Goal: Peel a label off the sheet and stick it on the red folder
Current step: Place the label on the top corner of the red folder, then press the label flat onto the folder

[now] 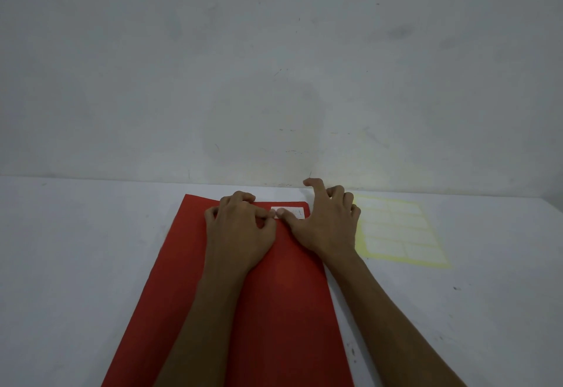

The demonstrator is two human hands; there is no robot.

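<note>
- Pressing down, your right hand (326,228) lays its thumb flat on the small white rectangular label (294,211); its other fingers curl loosely upward, holding nothing.
- Your left hand (240,228) rests on the flat red paper folder (283,310), fingers bent, tips at the label's left end.
- The label's long axis runs left-right, near the folder's far right corner.
- The yellow-backed sheet of white labels (399,231) lies just right of the folder on the white table (76,264), against a grey scuffed wall (274,66).
</note>
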